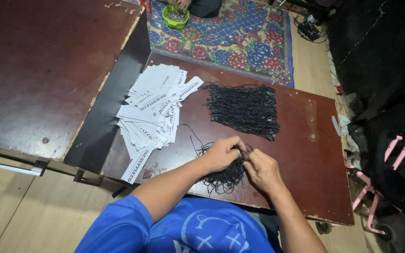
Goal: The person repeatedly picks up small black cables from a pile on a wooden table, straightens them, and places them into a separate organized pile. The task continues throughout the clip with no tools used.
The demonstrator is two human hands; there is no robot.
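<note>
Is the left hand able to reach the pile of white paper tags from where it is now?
Probably yes. The left hand is busy in the small tangle of black cords, and the white paper tags lie on the same board, on its own side. Nothing stands between them; only bare board.

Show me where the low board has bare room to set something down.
Free: the right part of the low board, right of the laid-out black strings. Crowded: the paper tags fill the left side, and both hands, left and right, work the tangled strings at the near edge.
</note>
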